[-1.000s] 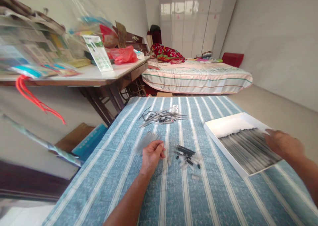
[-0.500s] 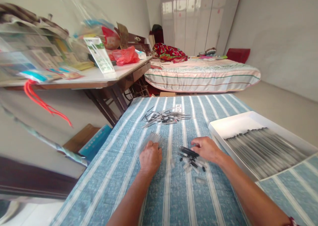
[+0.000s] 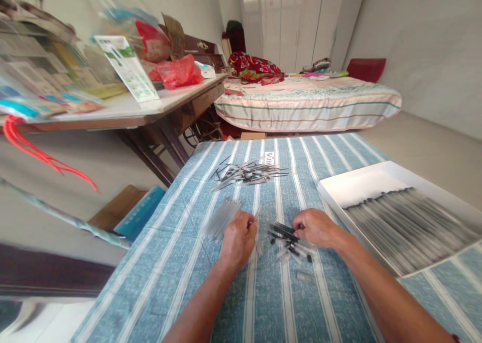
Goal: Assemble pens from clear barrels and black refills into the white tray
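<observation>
Centrally, left hand [image 3: 238, 240] gripping clear tube [image 3: 257, 213], right hand [image 3: 315, 227] on caps [image 3: 288, 240]

Striped table [image 3: 263, 303] fills lower frame. Tray [image 3: 361, 185] at right edge; loose pile [image 3: 248, 173] at centre; desk [image 3: 124, 113] upper left; bed [image 3: 309, 107] upper centre.

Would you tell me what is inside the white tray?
The white tray holds a row of dark-tipped pens side by side, blurred; its far end is bare. Its near end runs out of view.
</observation>
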A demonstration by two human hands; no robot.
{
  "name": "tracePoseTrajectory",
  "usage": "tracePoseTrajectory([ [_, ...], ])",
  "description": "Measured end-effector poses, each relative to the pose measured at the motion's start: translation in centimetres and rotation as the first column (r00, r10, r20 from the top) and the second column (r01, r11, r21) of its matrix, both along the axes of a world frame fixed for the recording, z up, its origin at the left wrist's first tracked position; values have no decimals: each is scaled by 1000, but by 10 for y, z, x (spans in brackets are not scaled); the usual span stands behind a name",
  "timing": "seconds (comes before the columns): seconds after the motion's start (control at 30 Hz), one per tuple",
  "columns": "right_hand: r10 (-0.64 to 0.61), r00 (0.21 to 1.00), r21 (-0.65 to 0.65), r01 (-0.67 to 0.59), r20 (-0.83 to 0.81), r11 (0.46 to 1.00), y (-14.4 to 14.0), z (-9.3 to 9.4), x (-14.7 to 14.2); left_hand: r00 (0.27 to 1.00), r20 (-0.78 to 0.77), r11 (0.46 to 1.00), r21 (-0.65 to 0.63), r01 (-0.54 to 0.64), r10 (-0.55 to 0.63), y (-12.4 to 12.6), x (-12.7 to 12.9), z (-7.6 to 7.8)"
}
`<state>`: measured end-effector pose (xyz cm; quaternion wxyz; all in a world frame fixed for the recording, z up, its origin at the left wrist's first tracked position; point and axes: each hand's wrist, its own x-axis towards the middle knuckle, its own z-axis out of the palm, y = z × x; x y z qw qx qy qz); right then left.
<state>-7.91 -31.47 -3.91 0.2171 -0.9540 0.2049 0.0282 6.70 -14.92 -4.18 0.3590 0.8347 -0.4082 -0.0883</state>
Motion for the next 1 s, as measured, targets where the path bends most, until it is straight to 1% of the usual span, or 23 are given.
tracePoseTrajectory([
  [0.03, -9, 1000, -7, 9, -8, 1000, 0, 0, 0, 986, -167, 999, -41, 1, -8, -1, -2, 0],
  [0.07, -20, 1000, -9, 20, -7, 1000, 0, 0, -1, 939, -342, 997, -80, 5, -32, -2, -3, 1],
  [0.1, -30, 1000, -2, 30, 2, 1000, 0, 0, -1, 861, -504, 992, -125, 9, -71, -2, -4, 1],
  [0.13, -34, 999, 20, 34, 18, 999, 0, 0, -1, 764, -634, 984, -177, 7, -120, -2, -5, 1],
  [0.17, -37, 998, 57, 35, 43, 998, 0, 0, -2, 668, -723, 973, -231, 1, -173, -2, -5, 1],
  [0.2, -40, 996, 109, 32, 78, 994, 0, 0, -2, 587, -779, 960, -280, -13, -219, -2, -5, 0],
  [0.23, -45, 992, 174, 24, 119, 984, 0, 0, -2, 522, -815, 949, -315, -34, -251, -2, -5, 0],
  [0.27, -53, 985, 243, 12, 164, 970, 1, 1, -2, 475, -837, 940, -337, -57, -271, -2, -4, -1],
  [0.33, -82, 965, 359, -13, 249, 933, 3, 2, -2, 413, -862, 932, -354, -79, -292, -1, -2, -2],
  [0.4, -111, 945, 423, -31, 308, 905, 5, 4, -1, 379, -870, 926, -368, -77, -315, 1, 1, -3],
  [0.47, -140, 931, 454, -30, 337, 890, 6, 4, -1, 357, -872, 923, -379, -63, -333, 2, 4, -4],
  [0.53, -168, 925, 492, -22, 340, 870, 3, 2, -1, 336, -880, 925, -375, -56, -336, 3, 5, -6],
  [0.6, -201, 922, 547, -14, 331, 837, 0, -1, -1, 323, -887, 929, -365, -56, -329, 3, 7, -8],
  [0.67, -233, 922, 615, -7, 310, 789, -3, -5, -2, 324, -887, 932, -360, -41, -328, 4, 7, -9],
  [0.73, -238, 927, 683, -27, 291, 730, -3, -6, -3, 330, -886, 936, -351, -18, -326, 4, 7, -10],
  [0.9, -145, 948, 796, -149, 284, 586, 12, 1, -1, 321, -895, 946, -323, 17, -311, 4, 4, -7],
  [1.0, -122, 954, 843, -177, 274, 509, 22, 4, 2, 359, -885, 953, -297, 52, -296, 4, 1, -5],
])
